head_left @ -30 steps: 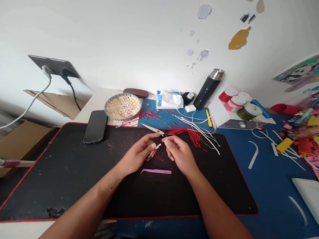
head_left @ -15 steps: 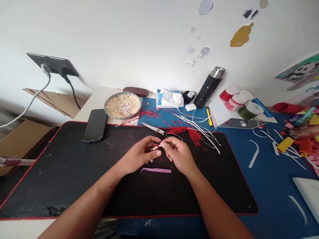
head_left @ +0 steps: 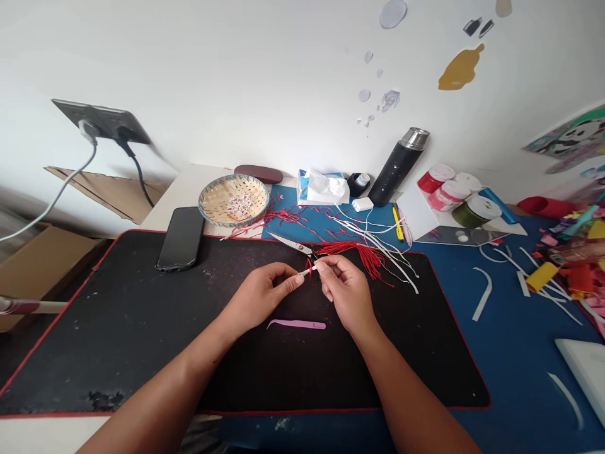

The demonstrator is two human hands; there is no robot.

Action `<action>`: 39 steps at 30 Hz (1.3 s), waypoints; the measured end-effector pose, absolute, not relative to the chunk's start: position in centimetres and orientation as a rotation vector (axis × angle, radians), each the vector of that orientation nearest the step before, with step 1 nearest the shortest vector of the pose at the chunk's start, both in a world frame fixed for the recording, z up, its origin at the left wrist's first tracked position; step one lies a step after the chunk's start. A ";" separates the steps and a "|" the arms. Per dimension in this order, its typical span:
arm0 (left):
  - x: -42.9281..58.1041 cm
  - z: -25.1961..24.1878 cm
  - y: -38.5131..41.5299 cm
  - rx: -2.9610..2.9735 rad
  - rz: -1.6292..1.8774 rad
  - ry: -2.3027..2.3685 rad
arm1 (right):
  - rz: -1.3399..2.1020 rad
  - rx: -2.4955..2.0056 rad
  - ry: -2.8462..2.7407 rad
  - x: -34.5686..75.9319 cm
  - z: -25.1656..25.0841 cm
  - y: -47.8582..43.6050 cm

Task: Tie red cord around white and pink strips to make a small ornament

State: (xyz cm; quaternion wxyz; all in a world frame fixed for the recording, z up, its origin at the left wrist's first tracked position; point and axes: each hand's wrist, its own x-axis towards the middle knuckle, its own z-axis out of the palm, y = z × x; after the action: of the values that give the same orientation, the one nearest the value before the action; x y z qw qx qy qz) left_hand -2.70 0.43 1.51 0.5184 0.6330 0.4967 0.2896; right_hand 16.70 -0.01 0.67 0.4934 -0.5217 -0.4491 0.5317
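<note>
A soft black mat [head_left: 293,378] with a thin red edge covers much of the tabletop [head_left: 454,315], its surface scuffed and specked with lint. On it lie slim, glossy purple tweezers [head_left: 300,324] with a curved, pointed tip. Just beyond, the left hand [head_left: 269,291] and right hand [head_left: 348,291] pinch opposite ends of a short, narrow white strip [head_left: 308,272], which slants above the mat between their fingers. A limp red thread [head_left: 311,266] crosses the strip; whether it is knotted there cannot be told.

Behind the hands, metal scissors [head_left: 287,243] lie with their tapered blades pointing left, beside a bundle of stringy red cords [head_left: 371,257] and loose, flat-looking white cords [head_left: 378,236]. A smooth, dark phone [head_left: 180,239] lies on the left. Farther back are a round basket [head_left: 212,210] of woven strips holding small red and white bits [head_left: 241,207], and a black cylindrical flask [head_left: 396,173] with a shiny metal cap.
</note>
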 end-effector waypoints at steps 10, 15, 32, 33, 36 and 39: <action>-2.5 1.3 0.6 1.296 0.720 1.009 | 1.332 -1.293 -1.123 16.3 1.0 -0.2; -2.3 1.1 0.9 1.138 0.869 1.052 | 1.361 -1.291 -1.226 16.1 0.6 -0.5; -2.6 0.9 0.8 1.169 0.953 1.097 | 1.318 -1.294 -1.440 15.9 0.4 -1.0; -2.6 1.0 0.9 1.161 0.959 1.089 | 1.328 -1.289 -1.438 15.9 0.4 -1.0; -2.7 1.2 0.9 1.117 0.962 1.052 | 1.317 -1.288 -1.379 16.3 0.6 -0.8; -2.7 1.4 0.9 1.090 0.932 1.024 | 1.284 -1.292 -1.322 16.6 1.0 -0.6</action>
State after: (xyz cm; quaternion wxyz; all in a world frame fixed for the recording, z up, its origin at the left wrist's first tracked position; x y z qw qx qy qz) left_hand -2.65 0.88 1.37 0.6363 0.4772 0.4483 0.4080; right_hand 16.63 -0.55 0.95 0.4310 -0.5179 -0.5300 0.5150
